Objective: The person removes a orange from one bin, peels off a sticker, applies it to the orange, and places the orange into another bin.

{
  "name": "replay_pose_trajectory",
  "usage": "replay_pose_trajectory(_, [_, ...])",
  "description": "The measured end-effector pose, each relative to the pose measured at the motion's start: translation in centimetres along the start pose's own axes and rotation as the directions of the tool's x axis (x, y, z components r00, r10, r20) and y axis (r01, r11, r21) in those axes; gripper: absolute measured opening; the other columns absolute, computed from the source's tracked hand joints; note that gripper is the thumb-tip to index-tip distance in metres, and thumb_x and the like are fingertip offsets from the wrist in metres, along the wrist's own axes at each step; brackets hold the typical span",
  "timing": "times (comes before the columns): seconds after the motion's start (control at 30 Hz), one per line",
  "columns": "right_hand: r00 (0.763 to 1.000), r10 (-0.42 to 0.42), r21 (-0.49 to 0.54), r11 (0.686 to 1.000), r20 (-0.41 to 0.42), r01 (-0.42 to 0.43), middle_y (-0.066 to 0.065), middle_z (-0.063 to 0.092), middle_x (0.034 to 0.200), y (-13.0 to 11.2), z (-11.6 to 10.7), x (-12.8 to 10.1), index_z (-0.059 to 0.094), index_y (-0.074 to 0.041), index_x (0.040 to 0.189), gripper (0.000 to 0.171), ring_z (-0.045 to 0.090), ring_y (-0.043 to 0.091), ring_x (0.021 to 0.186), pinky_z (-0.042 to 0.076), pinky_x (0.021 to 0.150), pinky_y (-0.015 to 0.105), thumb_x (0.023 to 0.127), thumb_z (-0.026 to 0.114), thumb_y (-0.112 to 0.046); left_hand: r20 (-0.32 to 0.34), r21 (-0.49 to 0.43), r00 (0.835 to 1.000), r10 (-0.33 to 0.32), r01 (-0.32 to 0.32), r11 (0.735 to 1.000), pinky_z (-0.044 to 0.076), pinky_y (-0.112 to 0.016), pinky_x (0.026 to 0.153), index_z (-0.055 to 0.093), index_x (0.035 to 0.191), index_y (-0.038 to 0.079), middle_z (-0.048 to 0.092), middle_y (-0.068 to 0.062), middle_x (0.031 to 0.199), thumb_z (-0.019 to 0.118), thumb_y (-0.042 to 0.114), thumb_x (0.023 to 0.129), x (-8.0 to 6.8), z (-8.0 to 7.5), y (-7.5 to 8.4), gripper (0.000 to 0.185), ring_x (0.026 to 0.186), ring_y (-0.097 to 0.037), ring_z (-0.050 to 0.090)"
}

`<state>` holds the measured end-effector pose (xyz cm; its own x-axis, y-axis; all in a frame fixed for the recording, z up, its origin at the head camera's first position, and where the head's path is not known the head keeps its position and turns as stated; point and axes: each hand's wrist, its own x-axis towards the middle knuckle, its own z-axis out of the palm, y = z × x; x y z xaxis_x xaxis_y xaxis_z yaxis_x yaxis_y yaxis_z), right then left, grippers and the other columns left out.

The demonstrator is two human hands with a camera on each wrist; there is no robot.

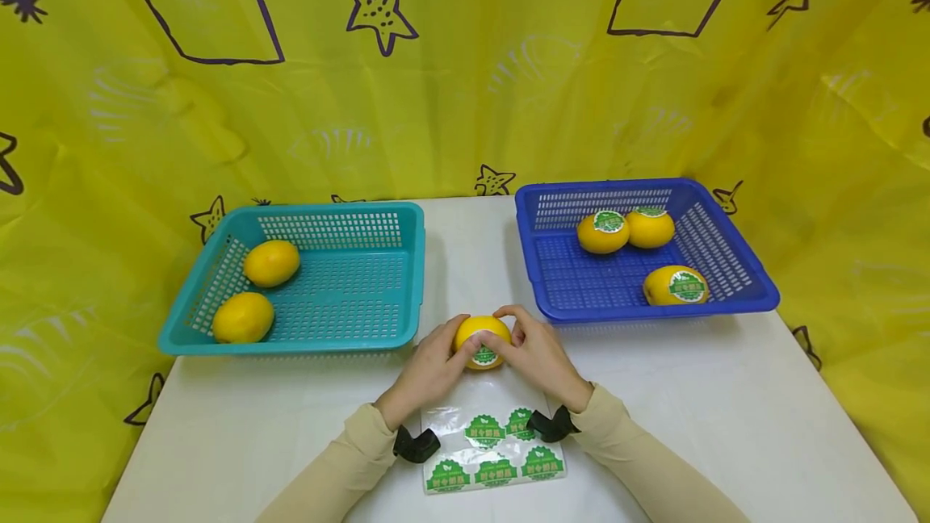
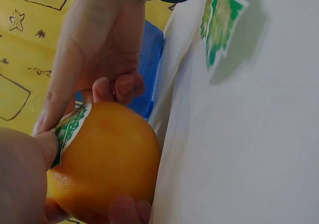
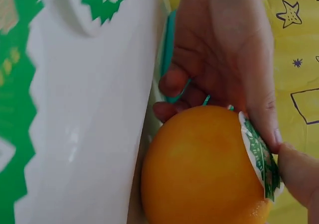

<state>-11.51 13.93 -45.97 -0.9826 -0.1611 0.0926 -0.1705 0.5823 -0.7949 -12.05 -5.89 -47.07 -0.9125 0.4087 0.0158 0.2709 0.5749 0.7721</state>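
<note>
A yellow lemon (image 1: 474, 328) sits on the table at the middle, held between both hands in the head view. A round green-and-white sticker (image 1: 484, 357) is on its near face. My left hand (image 1: 427, 368) grips the lemon's left side, its thumb at the sticker. From the right, my right hand (image 1: 541, 355) grips it with the thumb on the sticker. Both wrist views show the thumbs meeting at the sticker (image 2: 73, 127), whose edge stands a little off the lemon (image 3: 204, 164). Below the hands lies a sheet of green stickers (image 1: 456, 454).
A teal basket (image 1: 416, 281) on the left holds two lemons without visible stickers. The blue basket (image 1: 534, 285) on the right holds three lemons with green stickers. Behind the white table (image 1: 218, 426) hangs a yellow patterned curtain (image 1: 450, 111).
</note>
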Motion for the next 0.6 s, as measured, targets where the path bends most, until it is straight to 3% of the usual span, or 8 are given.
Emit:
replay_pose_trajectory(0.17, [1.000,0.019,0.017,1.000,0.015,-0.019,-0.003,0.042,0.062,-0.03,0.05,0.12,0.064,-0.011,0.117,0.033,0.039,0.012,0.052,0.030,0.048,0.024,0.092,0.070,-0.032,0.016,-0.028,1.000,-0.008,0.009,1.000,0.047,-0.045,0.089,0.045,0.143,0.003,0.057,-0.015,0.122,0.041,0.051,0.102,0.13,-0.21,-0.25,0.063,0.101,-0.024,0.056])
replay_pose_trajectory(0.33, [0.999,0.007,0.050,0.999,0.035,-0.009,-0.002,0.043,0.063,0.15,0.13,0.20,0.063,-0.011,0.119,0.031,0.040,0.012,0.052,0.032,0.048,0.024,0.095,0.067,-0.031,0.042,-0.062,0.999,-0.013,0.016,0.998,0.048,-0.038,0.075,0.042,0.146,0.006,0.057,-0.008,0.106,0.039,0.048,0.104,0.27,-0.38,-0.41,0.060,0.079,-0.015,0.056])
replay_pose_trajectory(0.47, [0.998,-0.006,0.049,0.999,0.065,0.003,-0.003,0.044,0.064,0.34,0.04,0.21,0.062,-0.011,0.123,0.036,0.041,0.012,0.053,0.033,0.048,0.024,0.095,0.065,-0.034,0.075,-0.080,0.997,-0.014,0.020,0.997,0.047,-0.036,0.074,0.038,0.149,0.005,0.055,-0.005,0.099,0.038,0.049,0.104,0.31,-0.59,-0.51,0.063,0.069,-0.010,0.056])
replay_pose_trajectory(0.6, [0.994,-0.012,0.039,0.999,0.110,0.007,-0.003,0.044,0.065,0.44,-0.34,0.12,0.060,-0.010,0.127,0.050,0.040,0.011,0.055,0.031,0.049,0.024,0.089,0.073,-0.039,0.131,-0.119,0.991,-0.006,0.021,0.993,0.049,-0.033,0.073,0.030,0.152,0.003,0.055,-0.004,0.099,0.045,0.049,0.102,0.21,-0.96,-0.72,0.069,0.071,-0.010,0.057])
